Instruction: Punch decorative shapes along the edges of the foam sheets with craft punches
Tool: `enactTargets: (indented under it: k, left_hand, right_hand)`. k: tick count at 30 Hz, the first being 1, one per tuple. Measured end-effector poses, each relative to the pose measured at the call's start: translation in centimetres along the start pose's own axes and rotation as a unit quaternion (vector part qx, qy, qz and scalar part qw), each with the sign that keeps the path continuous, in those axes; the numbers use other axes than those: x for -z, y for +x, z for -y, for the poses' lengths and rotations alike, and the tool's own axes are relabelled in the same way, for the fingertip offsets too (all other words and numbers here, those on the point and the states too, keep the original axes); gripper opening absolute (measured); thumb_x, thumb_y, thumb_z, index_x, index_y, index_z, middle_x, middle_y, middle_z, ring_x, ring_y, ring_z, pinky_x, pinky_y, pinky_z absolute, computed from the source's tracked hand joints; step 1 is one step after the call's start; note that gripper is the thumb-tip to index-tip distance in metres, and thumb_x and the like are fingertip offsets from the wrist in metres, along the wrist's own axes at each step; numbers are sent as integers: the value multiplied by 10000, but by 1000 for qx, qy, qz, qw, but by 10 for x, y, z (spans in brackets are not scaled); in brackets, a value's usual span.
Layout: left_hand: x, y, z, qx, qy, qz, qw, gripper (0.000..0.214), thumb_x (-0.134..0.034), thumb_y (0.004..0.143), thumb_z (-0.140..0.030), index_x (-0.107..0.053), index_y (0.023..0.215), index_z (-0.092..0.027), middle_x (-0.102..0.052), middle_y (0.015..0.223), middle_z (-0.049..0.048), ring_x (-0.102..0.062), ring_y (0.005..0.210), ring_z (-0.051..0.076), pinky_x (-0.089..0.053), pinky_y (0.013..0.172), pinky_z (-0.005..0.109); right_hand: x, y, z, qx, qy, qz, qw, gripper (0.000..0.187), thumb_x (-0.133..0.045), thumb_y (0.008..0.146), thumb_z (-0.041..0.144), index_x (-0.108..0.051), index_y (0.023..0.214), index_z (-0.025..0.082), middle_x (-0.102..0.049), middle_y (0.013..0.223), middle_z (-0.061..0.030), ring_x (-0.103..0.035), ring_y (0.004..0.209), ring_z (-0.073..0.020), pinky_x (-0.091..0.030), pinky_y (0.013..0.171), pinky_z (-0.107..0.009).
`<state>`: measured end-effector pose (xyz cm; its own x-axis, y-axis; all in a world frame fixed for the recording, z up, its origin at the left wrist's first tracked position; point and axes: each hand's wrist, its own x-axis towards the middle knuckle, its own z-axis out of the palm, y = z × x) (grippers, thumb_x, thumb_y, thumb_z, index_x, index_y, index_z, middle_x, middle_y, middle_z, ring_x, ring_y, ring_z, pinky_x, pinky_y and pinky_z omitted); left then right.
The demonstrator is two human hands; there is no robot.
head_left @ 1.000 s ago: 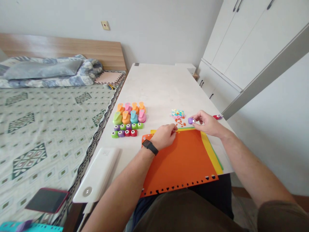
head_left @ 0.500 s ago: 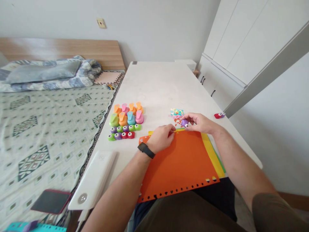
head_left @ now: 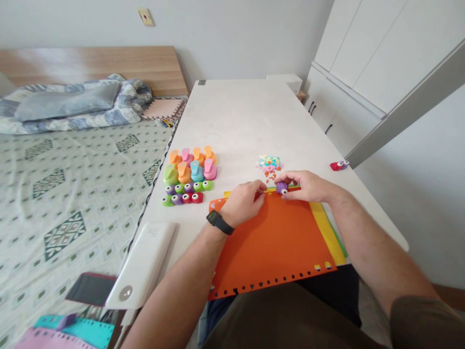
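My right hand [head_left: 308, 186] grips a small purple paper punch [head_left: 282, 188] at the far edge of an orange sheet [head_left: 276, 242] lying on the white table [head_left: 247, 116]. My left hand [head_left: 245, 202], with a black watch on the wrist, presses curled fingers on the same far edge, just left of the punch. Yellow and green sheets [head_left: 329, 232] stick out under the orange one. The orange sheet's near edge carries a row of punched shapes. A small heap of coloured paper cut-outs [head_left: 269, 165] lies just beyond both hands.
A cluster of several coloured punches [head_left: 189, 174] stands left of the hands. A lone red punch [head_left: 339, 166] sits near the table's right edge. A white box [head_left: 143, 264] lies at the near left corner. A bed [head_left: 72, 169] runs along the left; white cabinets stand at the right.
My right hand brought the purple punch leftward and down from beside the cut-outs onto the orange sheet's far edge. My left hand stayed put. The view shifted a little.
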<state>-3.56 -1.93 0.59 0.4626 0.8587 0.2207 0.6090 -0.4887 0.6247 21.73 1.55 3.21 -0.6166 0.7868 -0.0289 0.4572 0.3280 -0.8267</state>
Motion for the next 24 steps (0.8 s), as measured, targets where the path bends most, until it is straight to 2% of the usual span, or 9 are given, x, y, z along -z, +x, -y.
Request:
enactTargets:
  k: [6, 11, 16, 24]
  left_hand:
    - [0, 0, 0, -4, 4, -3, 1000, 213, -531, 901, -158, -646, 1078, -193, -754, 972, 42, -713, 897, 179, -554, 834, 299]
    - [1, 0, -2, -6, 12, -9, 1000, 215, -536, 889, -142, -647, 1066, -193, -754, 972, 45, -715, 894, 183, -555, 827, 303]
    - [-1, -1, 0, -12, 3, -18, 1000, 211, -536, 891, -136, -649, 1062, -185, -754, 967, 51, -714, 889, 180, -556, 822, 302]
    - [-3, -1, 2, -22, 2, -24, 999, 226, -542, 872, -112, -646, 1059, -185, -751, 968, 49, -714, 896, 178, -558, 829, 300]
  right_hand:
    - [0, 2, 3, 20, -53, -75, 996, 479, -779, 783, 356, -692, 1238, 234, -739, 1105, -63, -670, 965, -222, -512, 877, -368]
    - [-6, 4, 2, 25, -53, -30, 998, 449, -762, 799, 315, -693, 1238, 251, -739, 1129, -51, -682, 1003, -228, -524, 943, -388]
    - [-9, 4, 4, 14, -63, -21, 998, 462, -761, 787, 278, -699, 1244, 264, -740, 1135, -44, -690, 1015, -228, -513, 985, -393]
    - [-11, 4, 13, -1, -75, 34, 997, 439, -734, 798, 249, -686, 1234, 244, -743, 1095, -36, -691, 993, -209, -502, 950, -348]
